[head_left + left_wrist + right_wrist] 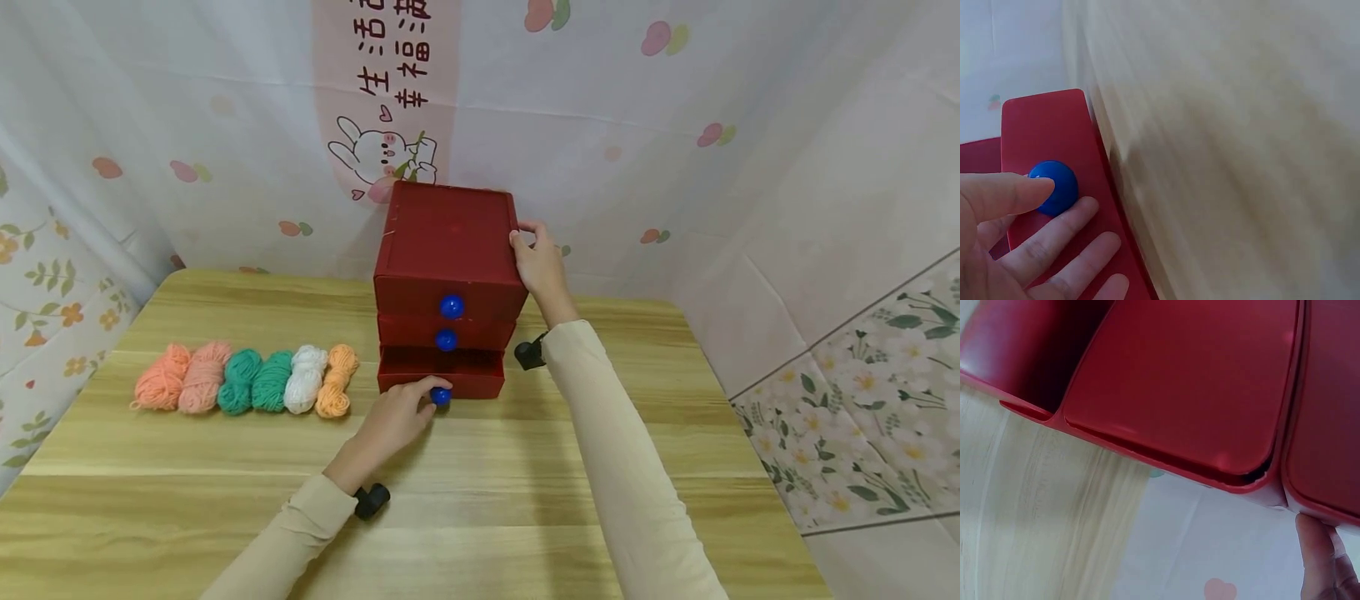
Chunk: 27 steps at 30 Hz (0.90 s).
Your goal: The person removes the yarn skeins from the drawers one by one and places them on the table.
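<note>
A red three-drawer cabinet (453, 233) stands at the table's back, its bottom drawer (480, 386) pulled partly out. At that drawer's round blue knob (1066, 187), my left hand (393, 417) pinches with the thumb and index finger, while the other fingers lie along the red front in the left wrist view. My right hand (542, 265) rests against the cabinet's upper right side, thumb near the top edge. In the right wrist view, fingertips (1315, 540) press at its side. The upper drawers, with blue knobs (452, 307), are closed.
Several yarn skeins lie in a row left of the cabinet: coral (163, 377), pink, green, white (306, 379) and orange (337, 382). A patterned curtain (600, 150) hangs close behind the cabinet. The wood-grain table (465, 500) extends in front.
</note>
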Tool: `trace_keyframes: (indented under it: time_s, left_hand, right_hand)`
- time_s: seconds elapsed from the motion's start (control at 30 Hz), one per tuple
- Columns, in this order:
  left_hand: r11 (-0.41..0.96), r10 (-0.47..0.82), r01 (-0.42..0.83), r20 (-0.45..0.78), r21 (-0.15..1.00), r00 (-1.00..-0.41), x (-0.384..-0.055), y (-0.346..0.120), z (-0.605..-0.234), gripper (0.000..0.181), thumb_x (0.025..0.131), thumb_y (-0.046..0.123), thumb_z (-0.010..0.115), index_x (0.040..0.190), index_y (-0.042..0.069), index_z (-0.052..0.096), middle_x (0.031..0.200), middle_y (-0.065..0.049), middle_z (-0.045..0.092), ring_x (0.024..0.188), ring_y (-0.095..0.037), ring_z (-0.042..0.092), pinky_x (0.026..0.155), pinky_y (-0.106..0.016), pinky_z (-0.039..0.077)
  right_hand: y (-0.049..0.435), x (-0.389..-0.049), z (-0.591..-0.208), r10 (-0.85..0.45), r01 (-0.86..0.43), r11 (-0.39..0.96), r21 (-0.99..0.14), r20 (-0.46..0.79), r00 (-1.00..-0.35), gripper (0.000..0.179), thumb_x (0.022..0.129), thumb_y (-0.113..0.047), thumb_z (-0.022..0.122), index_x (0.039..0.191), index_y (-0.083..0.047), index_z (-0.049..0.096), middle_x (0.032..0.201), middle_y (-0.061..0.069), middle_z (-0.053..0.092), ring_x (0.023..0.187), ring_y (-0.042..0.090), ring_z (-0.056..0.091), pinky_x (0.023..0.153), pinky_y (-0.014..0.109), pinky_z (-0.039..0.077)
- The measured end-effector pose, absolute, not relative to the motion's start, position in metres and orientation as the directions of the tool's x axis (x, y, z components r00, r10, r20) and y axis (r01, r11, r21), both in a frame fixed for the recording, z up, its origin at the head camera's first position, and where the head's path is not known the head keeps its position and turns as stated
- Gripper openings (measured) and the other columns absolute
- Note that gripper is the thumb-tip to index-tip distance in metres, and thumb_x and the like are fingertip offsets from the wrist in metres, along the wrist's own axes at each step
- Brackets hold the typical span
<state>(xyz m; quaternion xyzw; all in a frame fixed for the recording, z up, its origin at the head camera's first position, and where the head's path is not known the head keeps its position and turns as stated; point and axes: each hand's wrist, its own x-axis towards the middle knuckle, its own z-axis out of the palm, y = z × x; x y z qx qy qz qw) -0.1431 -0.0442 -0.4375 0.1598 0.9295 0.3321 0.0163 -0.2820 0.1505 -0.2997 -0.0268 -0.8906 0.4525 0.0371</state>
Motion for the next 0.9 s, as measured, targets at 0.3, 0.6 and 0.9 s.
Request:
trace_keyframes:
  time_s: [0.3,0.6,0.9]
  left_hand:
    - [0.726,0.291,0.277,0.084,0.629,-0.953,-0.169,-0.043,-0.439,0.035,0.089,0.007,0.06,0.121,0.021,0.06,0.054,0.002,0.043,0.041,-0.009,0.033,0.039,-0.02,0.025]
    - [0.698,0.254,0.245,0.087,0.673,-0.963,-0.185,-0.043,-0.442,0.029,0.089,0.012,0.062,0.117,0.021,0.062,0.088,-0.003,0.065,0.059,-0.013,0.048,0.049,-0.025,0.035]
    - [0.689,0.253,0.244,0.089,0.682,-0.963,-0.186,-0.041,-0.443,0.028,0.089,0.013,0.062,0.116,0.022,0.063,0.089,-0.002,0.065,0.063,-0.013,0.051,0.051,-0.025,0.037]
  right_hand:
    - [0.149,-0.281,-0.299,0.087,0.021,0.593,-0.805,0.038,-0.995,0.044,0.098,-0.039,0.038,0.139,-0.021,0.039,0.105,0.013,0.057,0.09,0.025,0.058,0.076,0.038,0.049]
    - [0.148,-0.282,-0.299,0.08,0.014,0.594,-0.805,0.042,-0.996,0.044,0.099,-0.039,0.038,0.139,-0.021,0.038,0.105,0.013,0.057,0.089,0.025,0.058,0.076,0.038,0.049]
    - [0.149,-0.28,-0.299,0.084,0.014,0.594,-0.804,0.045,-0.996,0.044,0.098,-0.039,0.038,0.138,-0.02,0.039,0.105,0.013,0.057,0.091,0.025,0.057,0.078,0.039,0.049]
